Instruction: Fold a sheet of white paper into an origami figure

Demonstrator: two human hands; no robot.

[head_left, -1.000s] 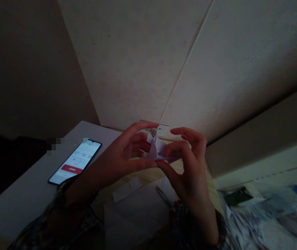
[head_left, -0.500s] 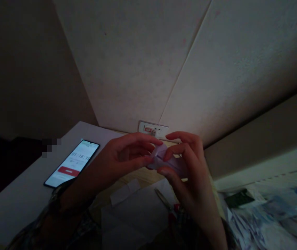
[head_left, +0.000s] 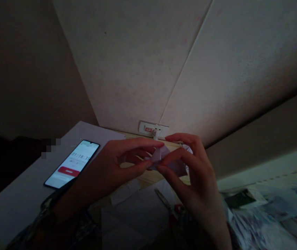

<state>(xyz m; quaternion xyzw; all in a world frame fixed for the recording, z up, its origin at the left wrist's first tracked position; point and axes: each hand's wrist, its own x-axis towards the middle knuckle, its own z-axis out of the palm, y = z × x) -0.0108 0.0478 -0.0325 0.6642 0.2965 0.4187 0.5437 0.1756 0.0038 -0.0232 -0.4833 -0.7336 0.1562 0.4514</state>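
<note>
Left hand [head_left: 113,160] and right hand [head_left: 199,170] pinch the folded paper [head_left: 176,168] between thumbs and fingers, raised above the tabletop [head_left: 148,178]; light, opposed fingertip pressure along each crease should keep its corners from buckling. Beyond it the wall [head_left: 127,69], with its socket [head_left: 150,128], limits forward reach, and the scissors [head_left: 164,200] lie below, near the right hand.

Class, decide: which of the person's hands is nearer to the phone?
Left. The left hand is to the right of the phone; the right hand is farther right, across the folded paper.
</note>
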